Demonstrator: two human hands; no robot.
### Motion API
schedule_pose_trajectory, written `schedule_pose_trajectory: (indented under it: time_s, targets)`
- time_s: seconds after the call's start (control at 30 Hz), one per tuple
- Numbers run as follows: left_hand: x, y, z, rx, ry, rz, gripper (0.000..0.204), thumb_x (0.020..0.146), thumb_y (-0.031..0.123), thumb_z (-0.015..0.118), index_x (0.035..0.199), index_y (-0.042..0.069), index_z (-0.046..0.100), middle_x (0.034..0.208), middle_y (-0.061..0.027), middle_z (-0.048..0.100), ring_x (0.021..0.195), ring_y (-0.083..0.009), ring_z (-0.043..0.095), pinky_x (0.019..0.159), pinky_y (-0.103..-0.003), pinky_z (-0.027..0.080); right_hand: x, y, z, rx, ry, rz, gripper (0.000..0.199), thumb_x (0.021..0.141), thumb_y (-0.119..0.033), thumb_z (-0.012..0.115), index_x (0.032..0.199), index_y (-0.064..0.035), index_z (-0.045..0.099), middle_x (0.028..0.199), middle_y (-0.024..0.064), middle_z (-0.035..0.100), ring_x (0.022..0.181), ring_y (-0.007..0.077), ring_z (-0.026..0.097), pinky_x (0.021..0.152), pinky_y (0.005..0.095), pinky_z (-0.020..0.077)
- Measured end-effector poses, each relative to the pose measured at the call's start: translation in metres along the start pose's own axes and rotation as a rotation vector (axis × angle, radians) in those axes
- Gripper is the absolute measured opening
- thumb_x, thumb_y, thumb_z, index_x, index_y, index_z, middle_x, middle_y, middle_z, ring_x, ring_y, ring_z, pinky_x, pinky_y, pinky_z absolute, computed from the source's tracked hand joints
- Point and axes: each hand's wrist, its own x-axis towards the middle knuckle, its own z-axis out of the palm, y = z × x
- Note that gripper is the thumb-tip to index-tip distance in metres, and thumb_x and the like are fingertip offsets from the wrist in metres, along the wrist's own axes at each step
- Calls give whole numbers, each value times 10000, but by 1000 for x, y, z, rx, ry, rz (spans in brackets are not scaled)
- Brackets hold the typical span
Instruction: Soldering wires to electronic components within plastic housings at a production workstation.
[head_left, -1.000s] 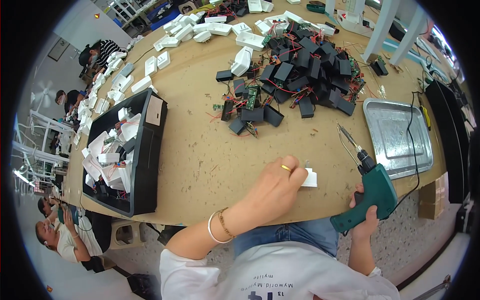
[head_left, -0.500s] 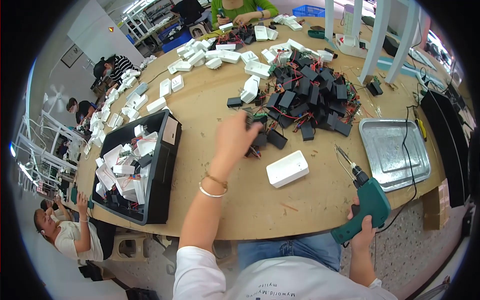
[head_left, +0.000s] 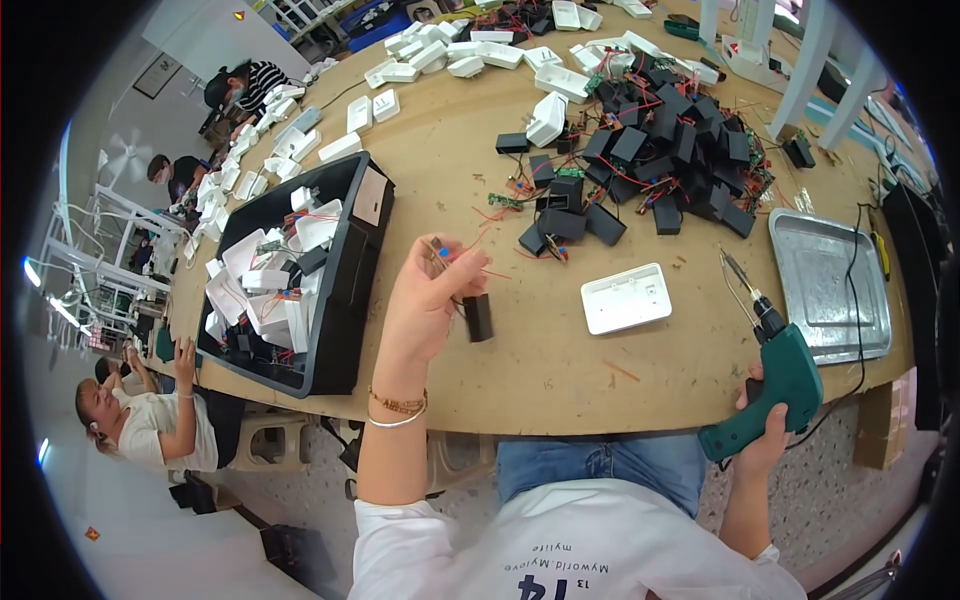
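Note:
My left hand (head_left: 430,290) pinches a small circuit board with red wires (head_left: 440,256). From it a black rectangular block (head_left: 478,317) dangles below my fingers, over the left middle of the table. My right hand (head_left: 768,430) is wrapped round the handle of a green soldering gun (head_left: 790,385) at the table's front right edge. The gun's metal tip and thin feed tube point up and away from me, touching nothing. Between my hands lies a white plastic shell (head_left: 627,299), hollow side up. Beyond it is a heap of black blocks (head_left: 680,140) with red wires and green boards.
At left stands a black crate (head_left: 345,330) filled with white shells and wired parts. A metal tray (head_left: 835,335) lies at right, with a black cable (head_left: 852,270) across it. White shells (head_left: 490,52) spread along the far side. Other people work at the left.
My left hand has drawn back from the heap toward me, bringing the wired board and black block. The view has shifted. My right hand still grips the soldering gun.

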Motion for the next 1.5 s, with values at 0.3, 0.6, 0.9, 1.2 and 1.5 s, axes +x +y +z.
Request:
schedule_pose_trajectory:
  time_s: [0.3,0.6,0.9,1.2,1.5]
  targets:
    - [-22,4,9,-164,-85,-105,196,896,65,618,1033,27,484,987,-175,667,924,-230,672,776,-302,549,-1,-4,5,-29,16,35,585,951,-443,490,1277,40,449,1133,135,551,768,154,504,710,277,427]
    - [-32,-13,18,99,-157,-142,304,899,108,652,1153,-10,534,1026,-143,671,848,-154,677,641,-243,518,-1,-3,2,-1,9,35,592,951,-445,495,1286,41,443,1129,131,553,771,155,503,720,280,426]
    - [-39,-17,44,145,-182,-196,205,986,209,530,1040,12,543,824,-63,658,629,-74,593,530,-204,450,-2,-4,2,-18,-12,27,645,934,-470,521,1308,48,426,1145,142,556,780,158,508,716,284,426]
    - [-46,-19,63,228,-196,-240,206,952,148,580,1079,-11,612,837,-43,654,723,-55,575,626,-196,482,-4,-4,0,-53,-5,36,683,919,-512,524,1292,55,442,1136,149,577,780,161,542,685,275,436]
    - [-20,-60,114,648,-130,315,146,882,134,630,865,-8,602,1261,-240,525,1074,-404,537,901,-433,440,-7,-5,2,-91,24,38,728,896,-573,517,1259,56,472,1143,154,571,782,161,545,688,276,441]
